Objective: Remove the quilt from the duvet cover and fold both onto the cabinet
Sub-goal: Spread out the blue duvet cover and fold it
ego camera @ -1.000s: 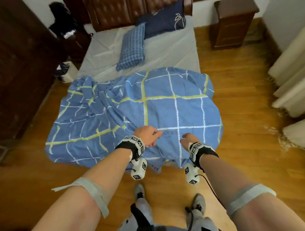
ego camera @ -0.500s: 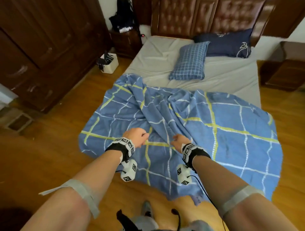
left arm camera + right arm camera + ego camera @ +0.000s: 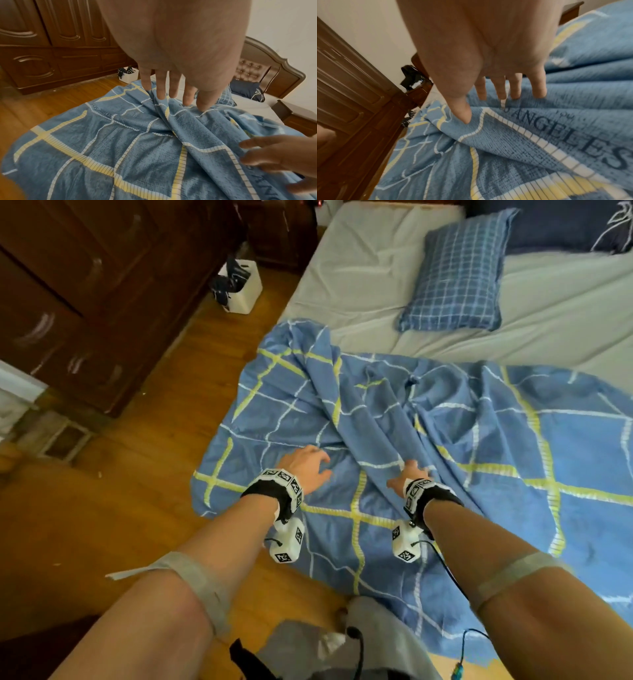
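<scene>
We observe the blue checked duvet cover [image 3: 445, 460] spread over the foot of the bed [image 3: 359, 278], hanging toward the wooden floor [image 3: 137, 474]. Our left hand [image 3: 305, 465] hovers above it, fingers straight and spread, holding nothing. Our right hand [image 3: 409, 474] rests extended fingertips on a raised fold, gripping nothing.

This is a bedroom in a home. A bed [image 3: 359, 285] with a grey sheet fills the far right, carrying a blue checked pillow [image 3: 455, 272] and a dark navy pillow [image 3: 561, 224] before a tufted wooden headboard [image 3: 267, 75]. A tall dark wooden wardrobe [image 3: 85, 302] lines the left wall over a wooden plank floor [image 3: 137, 474], and a bedside cabinet [image 3: 291, 116] stands beside the bed.
</scene>
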Demonstrator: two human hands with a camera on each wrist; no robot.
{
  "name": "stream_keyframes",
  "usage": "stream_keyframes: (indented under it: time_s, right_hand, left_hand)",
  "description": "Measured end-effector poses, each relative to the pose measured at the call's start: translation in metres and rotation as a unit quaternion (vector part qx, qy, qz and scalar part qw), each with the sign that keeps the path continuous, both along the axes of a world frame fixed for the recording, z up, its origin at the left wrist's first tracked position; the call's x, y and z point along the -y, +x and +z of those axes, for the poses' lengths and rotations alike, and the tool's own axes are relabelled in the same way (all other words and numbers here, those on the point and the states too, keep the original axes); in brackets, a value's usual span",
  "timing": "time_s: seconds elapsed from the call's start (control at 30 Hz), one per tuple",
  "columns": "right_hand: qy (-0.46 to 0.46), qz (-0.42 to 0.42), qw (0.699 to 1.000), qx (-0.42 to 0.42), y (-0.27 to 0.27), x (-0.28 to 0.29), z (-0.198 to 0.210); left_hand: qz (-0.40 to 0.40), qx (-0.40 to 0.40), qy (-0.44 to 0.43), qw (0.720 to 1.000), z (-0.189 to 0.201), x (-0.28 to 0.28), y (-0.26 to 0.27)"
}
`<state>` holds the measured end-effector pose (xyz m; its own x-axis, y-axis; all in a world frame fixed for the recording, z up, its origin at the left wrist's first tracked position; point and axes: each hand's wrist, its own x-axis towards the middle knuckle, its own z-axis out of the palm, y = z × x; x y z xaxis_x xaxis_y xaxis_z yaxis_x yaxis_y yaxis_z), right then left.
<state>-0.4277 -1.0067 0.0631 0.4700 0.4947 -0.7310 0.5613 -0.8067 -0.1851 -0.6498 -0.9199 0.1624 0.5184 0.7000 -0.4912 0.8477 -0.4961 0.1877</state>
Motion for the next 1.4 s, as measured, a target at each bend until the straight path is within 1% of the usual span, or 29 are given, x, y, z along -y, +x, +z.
stream_keyframes:
  time_s: [0.03, 0.07, 0.1, 0.13, 0.17, 0.2, 0.23, 0.27, 0.33, 0.37, 0.43, 0.5, 0.57, 0.63, 0.7, 0.77, 0.83, 0.9, 0.97, 1.03, 1.1, 1.17, 1.23, 1.33, 1.4]
  right_hand:
    - [-0.02, -0.008, 1.0, 0.004, -0.002, -0.004, -0.01]
    - [-0.02, -0.014, 1.0, -0.008, -0.005, -0.006, -0.019]
    - [0.012, -0.016, 1.0, -0.023, -0.008, -0.008, -0.03]
    - [0.054, 0.0, 0.996, -0.066, -0.004, -0.002, -0.046]
    - [0.03, 0.046, 0.997, -0.051, -0.006, -0.001, -0.046]
    - [0.017, 0.008, 0.999, -0.031, -0.01, -0.004, -0.041]
    - [0.022, -0.061, 0.997, -0.045, -0.013, -0.006, -0.031]
    - [0.024, -0.054, 0.997, -0.042, -0.012, -0.009, -0.036]
    - [0.042, -0.048, 0.996, -0.066, -0.016, -0.015, -0.033]
    - [0.032, -0.055, 0.996, -0.063, -0.02, -0.017, -0.025]
    - [0.054, -0.091, 0.992, -0.074, -0.028, -0.02, -0.004]
    - [0.075, -0.116, 0.987, -0.078, -0.037, -0.017, 0.014]
    - [0.073, -0.137, 0.985, -0.077, -0.047, -0.009, 0.026]
    - [0.072, -0.157, 0.984, -0.053, -0.064, 0.003, 0.04]
    - [0.083, -0.18, 0.979, -0.036, -0.083, 0.012, 0.053]
    - [0.094, -0.198, 0.975, -0.023, -0.102, 0.021, 0.064]
    - [0.082, -0.203, 0.976, -0.014, -0.12, 0.032, 0.072]
    - [0.058, -0.202, 0.977, -0.022, -0.134, 0.042, 0.079]
    - [0.033, -0.181, 0.982, -0.032, -0.146, 0.053, 0.084]
    - [-0.014, -0.146, 0.988, -0.036, -0.159, 0.063, 0.086]
    - [-0.064, -0.116, 0.991, -0.034, -0.169, 0.07, 0.085]
    - [-0.078, -0.105, 0.991, -0.041, -0.176, 0.074, 0.08]
    - [-0.062, -0.115, 0.991, -0.021, -0.177, 0.073, 0.079]
    - [0.02, -0.179, 0.981, 0.067, -0.163, 0.059, 0.081]
    - [0.064, -0.199, 0.975, 0.075, -0.149, 0.041, 0.078]
  left_hand:
    - [-0.01, -0.005, 0.001, 1.0, -0.008, -0.012, 0.002]
    - [-0.018, -0.01, 0.001, 1.0, -0.016, -0.022, 0.004]
    - [-0.022, -0.015, -0.003, 1.0, -0.024, -0.031, 0.005]
    - [-0.024, -0.023, -0.011, 0.999, -0.032, -0.037, 0.005]
    - [-0.03, -0.032, -0.02, 0.999, -0.039, -0.042, 0.005]
    - [-0.042, -0.04, -0.03, 0.998, -0.045, -0.046, 0.005]
    - [-0.051, -0.042, -0.041, 0.997, -0.05, -0.051, 0.005]
    - [-0.058, -0.04, -0.05, 0.996, -0.054, -0.056, 0.006]
    - [-0.074, -0.033, -0.06, 0.995, -0.063, -0.071, 0.007]
    - [-0.084, -0.029, -0.057, 0.994, -0.066, -0.079, 0.008]
    - [-0.113, -0.017, -0.042, 0.993, -0.069, -0.092, 0.01]
    - [-0.164, 0.0, -0.031, 0.986, -0.07, -0.101, 0.016]
    - [-0.229, 0.021, -0.011, 0.973, -0.069, -0.106, 0.023]
    - [-0.301, 0.037, 0.008, 0.953, -0.068, -0.107, 0.029]
    - [-0.372, 0.028, 0.012, 0.928, -0.064, -0.105, 0.035]
    - [-0.433, 0.001, 0.008, 0.901, -0.059, -0.1, 0.037]
    - [-0.472, -0.012, 0.013, 0.881, -0.054, -0.095, 0.034]
    - [-0.478, -0.002, 0.001, 0.878, -0.051, -0.089, 0.029]
    - [-0.462, -0.031, -0.033, 0.886, -0.049, -0.08, 0.021]
    - [-0.452, -0.061, -0.083, 0.886, -0.047, -0.069, 0.01]
    - [-0.438, -0.058, -0.115, 0.89, -0.045, -0.064, 0.0]
    - [-0.422, -0.06, -0.135, 0.895, -0.041, -0.061, -0.012]
    - [-0.398, -0.062, -0.148, 0.903, -0.036, -0.058, -0.024]
    - [-0.334, -0.049, -0.183, 0.923, -0.032, -0.058, -0.042]
    - [-0.301, -0.024, -0.173, 0.937, -0.031, -0.066, -0.048]
